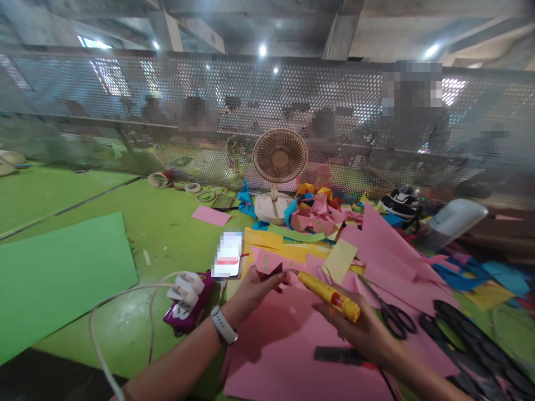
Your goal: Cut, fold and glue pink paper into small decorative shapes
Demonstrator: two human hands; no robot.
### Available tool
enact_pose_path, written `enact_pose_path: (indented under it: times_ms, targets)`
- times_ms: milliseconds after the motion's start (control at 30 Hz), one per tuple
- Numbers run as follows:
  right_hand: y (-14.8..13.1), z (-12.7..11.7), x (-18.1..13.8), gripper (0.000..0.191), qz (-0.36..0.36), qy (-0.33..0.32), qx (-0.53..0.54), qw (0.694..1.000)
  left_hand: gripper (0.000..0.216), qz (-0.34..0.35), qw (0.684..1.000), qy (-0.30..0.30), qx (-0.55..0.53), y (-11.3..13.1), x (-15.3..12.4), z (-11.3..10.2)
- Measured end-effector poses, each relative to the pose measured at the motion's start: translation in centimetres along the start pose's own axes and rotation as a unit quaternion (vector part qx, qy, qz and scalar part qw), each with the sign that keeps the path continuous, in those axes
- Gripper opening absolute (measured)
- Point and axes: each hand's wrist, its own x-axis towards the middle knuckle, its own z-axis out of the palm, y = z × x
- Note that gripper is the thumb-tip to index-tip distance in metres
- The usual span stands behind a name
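Note:
My left hand (254, 295), with a white watch band on the wrist, pinches a folded piece of pink paper (266, 260) marked with small green dots. In my right hand (355, 323) is a yellow pen-like tool (330, 295) with a thin dark tip and a small reddish window. Its tip points at the pink paper, close to my left fingers; whether they touch I cannot tell. Under both hands lie large pink sheets (284, 356). A dark flat blade-like piece (336, 355) rests on them below my right hand.
Small scissors (397, 320) and big black scissors (463, 334) lie right. A fan (279, 161) stands behind cut paper. Left are a lit phone (228, 253), a purple case (188, 317) with a white plug (186, 287) and cable, and a green sheet (62, 278). A perforated screen (167, 128) backs the table.

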Motion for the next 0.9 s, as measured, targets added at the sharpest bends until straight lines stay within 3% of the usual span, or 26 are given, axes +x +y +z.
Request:
enact_pose_path:
  times_ms: [900]
  targets:
    - [0.6,0.2,-0.1,0.026,0.008,0.002,0.010,1.000,0.027,0.003,1.000,-0.009,-0.001,-0.4,0.1,-0.2]
